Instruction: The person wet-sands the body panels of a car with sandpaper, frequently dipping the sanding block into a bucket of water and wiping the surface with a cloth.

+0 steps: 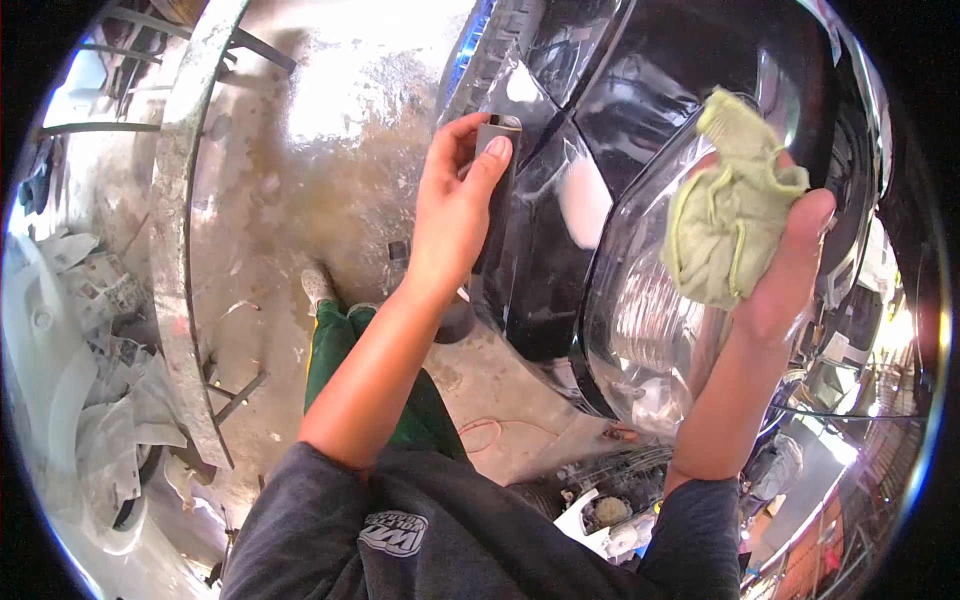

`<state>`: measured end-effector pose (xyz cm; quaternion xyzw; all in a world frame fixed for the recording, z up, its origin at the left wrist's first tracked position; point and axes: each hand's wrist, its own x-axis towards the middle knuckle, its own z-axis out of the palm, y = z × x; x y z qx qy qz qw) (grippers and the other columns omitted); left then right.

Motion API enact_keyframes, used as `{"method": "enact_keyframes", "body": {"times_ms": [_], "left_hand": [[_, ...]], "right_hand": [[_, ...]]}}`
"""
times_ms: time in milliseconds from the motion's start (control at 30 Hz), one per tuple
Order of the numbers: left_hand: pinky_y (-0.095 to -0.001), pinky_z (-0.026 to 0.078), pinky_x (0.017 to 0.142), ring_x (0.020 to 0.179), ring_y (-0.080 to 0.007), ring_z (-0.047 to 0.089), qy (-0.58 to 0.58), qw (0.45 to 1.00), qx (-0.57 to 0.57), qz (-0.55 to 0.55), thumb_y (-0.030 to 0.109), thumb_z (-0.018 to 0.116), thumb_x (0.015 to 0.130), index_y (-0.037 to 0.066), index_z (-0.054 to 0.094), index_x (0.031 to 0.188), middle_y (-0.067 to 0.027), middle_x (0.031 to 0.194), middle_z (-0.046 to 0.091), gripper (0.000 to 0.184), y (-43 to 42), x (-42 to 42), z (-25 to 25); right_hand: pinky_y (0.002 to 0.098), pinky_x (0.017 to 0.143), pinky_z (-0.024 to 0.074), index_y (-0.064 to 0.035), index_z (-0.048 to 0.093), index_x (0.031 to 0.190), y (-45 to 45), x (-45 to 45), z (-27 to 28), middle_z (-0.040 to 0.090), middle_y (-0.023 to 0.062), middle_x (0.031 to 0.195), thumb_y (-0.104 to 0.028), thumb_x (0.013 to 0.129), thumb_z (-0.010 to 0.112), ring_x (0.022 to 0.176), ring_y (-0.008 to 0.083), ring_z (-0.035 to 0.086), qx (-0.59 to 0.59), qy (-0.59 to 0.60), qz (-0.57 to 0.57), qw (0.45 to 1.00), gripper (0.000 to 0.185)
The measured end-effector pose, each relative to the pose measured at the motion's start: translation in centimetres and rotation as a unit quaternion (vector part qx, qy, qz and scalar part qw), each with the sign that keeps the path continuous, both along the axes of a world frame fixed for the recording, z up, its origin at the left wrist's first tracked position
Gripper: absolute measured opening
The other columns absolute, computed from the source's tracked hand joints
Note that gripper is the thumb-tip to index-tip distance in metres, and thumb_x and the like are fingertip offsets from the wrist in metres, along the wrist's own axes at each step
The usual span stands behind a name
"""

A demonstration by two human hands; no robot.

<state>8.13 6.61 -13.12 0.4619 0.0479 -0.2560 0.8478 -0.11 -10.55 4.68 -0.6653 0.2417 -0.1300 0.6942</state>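
Observation:
My left hand (462, 190) is closed round a small grey block (498, 132), thumb on its face, beside the black car body. A crumpled pale green cloth (725, 225) is in my right hand (785, 265), held over the clear headlight (640, 310); the cloth hides most of the fingers. Glossy black panels (690, 80) of the car reflect light around both hands. Whether the cloth touches the surface, I cannot tell.
A long worn beam (178, 200) on metal legs stands at the left. Beyond it lie a pale car bumper (45, 340) and crumpled sheeting (120, 400). An orange hose (485, 425) crosses the floor, and assorted parts (605, 515) lie at the lower right.

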Motion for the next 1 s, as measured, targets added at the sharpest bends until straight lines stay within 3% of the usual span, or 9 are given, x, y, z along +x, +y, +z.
{"method": "enact_keyframes", "body": {"times_ms": [33,167,333,467,633,767,867,933,1000], "left_hand": [[-0.0326,0.043,0.106,0.118,-0.0187,0.057,-0.014,1.0,0.003,-0.026,0.019,0.071,0.098,0.0,0.054,0.14,-0.011,0.132,0.059,0.049,1.0,0.4,1.6],[-0.0366,0.043,0.109,0.121,-0.0212,0.056,-0.24,0.968,0.034,-0.062,0.016,0.077,0.09,0.003,0.054,0.141,-0.0109,0.132,0.058,0.057,1.9,0.9,8.1],[-0.0392,0.044,0.109,0.123,-0.0271,0.057,-0.444,0.895,0.02,-0.037,0.013,0.082,0.083,0.004,0.057,0.14,-0.0163,0.133,0.061,0.063,0.0,1.5,12.0],[-0.0413,0.043,0.111,0.125,-0.0312,0.055,-0.334,0.938,-0.061,-0.068,0.013,0.086,0.078,0.004,0.054,0.14,-0.0173,0.13,0.062,0.07,-2.0,2.6,13.1],[-0.041,0.044,0.111,0.124,-0.0288,0.056,-0.414,0.908,0.057,-0.032,0.016,0.085,0.08,0.003,0.051,0.142,-0.0194,0.136,0.055,0.072,-1.2,2.2,17.4],[-0.0432,0.037,0.117,0.135,-0.0323,0.049,-0.225,0.974,-0.027,-0.023,0.022,0.069,0.097,0.0,0.05,0.145,-0.0199,0.142,0.052,0.056,-0.7,1.7,14.1],[-0.0494,0.02,0.125,0.152,-0.0406,0.032,-0.384,0.908,0.169,-0.025,0.027,0.045,0.107,-0.005,0.039,0.154,-0.0265,0.163,0.035,0.057,-0.7,-4.4,3.9],[-0.0522,0.006,0.128,0.16,-0.0433,0.008,-0.374,0.896,0.189,-0.15,0.036,0.04,0.109,-0.003,0.02,0.163,-0.0274,0.171,0.015,0.07,-1.4,-9.9,0.3],[-0.0548,0.0,0.127,0.16,-0.0439,0.002,-0.382,0.882,0.179,-0.213,0.04,0.034,0.11,-0.004,0.012,0.164,-0.0277,0.172,0.007,0.073,-2.3,-12.1,-0.5]], "right_hand": [[0.0341,0.093,0.0544,0.0064,0.052,0.143,-0.5,0.2,0.2,0.067,0.018,0.124,-0.038,0.098,0.059,0.105,0.0226,0.067,0.048,0.005,0.093,0.994,0.064],[0.0317,0.098,0.0526,0.0042,0.053,0.144,0.8,1.2,1.0,0.063,0.015,0.134,-0.029,0.094,0.068,0.118,0.0211,0.065,-0.182,0.039,0.219,0.958,0.062],[0.0331,0.105,0.0485,0.0007,0.043,0.152,2.1,0.5,1.2,0.06,0.0124,0.138,-0.01,0.086,0.077,0.125,0.0198,0.059,-0.142,0.013,0.189,0.972,0.076],[0.0338,0.1,0.053,0.0012,0.042,0.15,1.7,0.8,2.3,0.064,0.0115,0.129,-0.007,0.087,0.078,0.117,0.0197,0.064,-0.141,0.048,0.177,0.973,0.073],[0.0333,0.093,0.058,0.0033,0.047,0.144,1.2,0.8,1.4,0.068,0.0127,0.122,-0.006,0.091,0.07,0.107,0.0199,0.069,-0.057,-0.02,0.098,0.993,0.059],[0.0334,0.092,0.0584,0.0049,0.056,0.137,1.2,2.2,1.4,0.071,0.0135,0.119,-0.009,0.092,0.066,0.105,0.0192,0.071,-0.047,-0.111,0.02,0.993,0.048],[0.0338,0.092,0.0582,0.005,0.062,0.131,0.4,2.1,1.4,0.073,0.0133,0.117,-0.009,0.093,0.065,0.104,0.0189,0.071,-0.002,-0.133,-0.024,0.991,0.04],[0.0328,0.092,0.0572,0.0036,0.063,0.129,0.7,2.0,1.5,0.073,0.0122,0.116,-0.011,0.094,0.066,0.102,0.0178,0.071,-0.017,-0.125,-0.054,0.99,0.038],[0.0318,0.092,0.0568,0.0033,0.063,0.127,0.1,1.8,1.3,0.072,0.0118,0.116,-0.012,0.094,0.068,0.1,0.0172,0.071,-0.026,-0.112,-0.064,0.991,0.037]]}}
